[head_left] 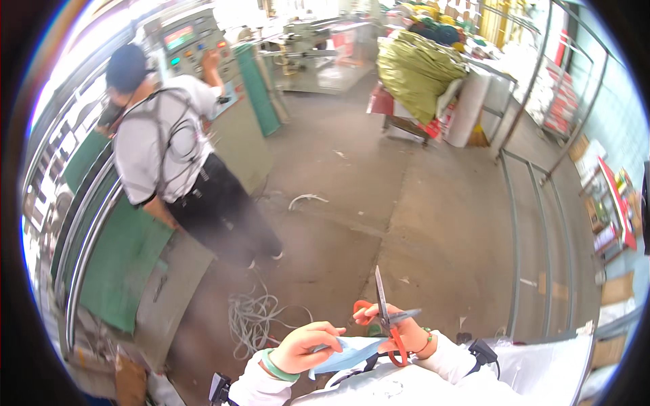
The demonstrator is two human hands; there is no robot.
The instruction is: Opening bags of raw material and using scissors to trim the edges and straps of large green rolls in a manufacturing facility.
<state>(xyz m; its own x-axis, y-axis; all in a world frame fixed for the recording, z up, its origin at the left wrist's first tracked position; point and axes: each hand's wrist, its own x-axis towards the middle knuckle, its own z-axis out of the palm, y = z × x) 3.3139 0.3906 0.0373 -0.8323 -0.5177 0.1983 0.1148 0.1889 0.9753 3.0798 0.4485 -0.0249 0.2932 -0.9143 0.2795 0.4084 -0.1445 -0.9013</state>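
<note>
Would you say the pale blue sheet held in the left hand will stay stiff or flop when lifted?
Probably floppy: the pale blue sheet bends between the left hand and right hand. It looks thin, so likely light. The open scissors suggest it cuts easily.

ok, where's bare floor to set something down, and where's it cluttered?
Bare concrete floor runs wide between the co-worker at the green machine and the metal frame rails. It is crowded at the white cord tangle, around the yellow-green sack and the shelves. Left hand holds blue material; right hand holds open scissors.
</note>
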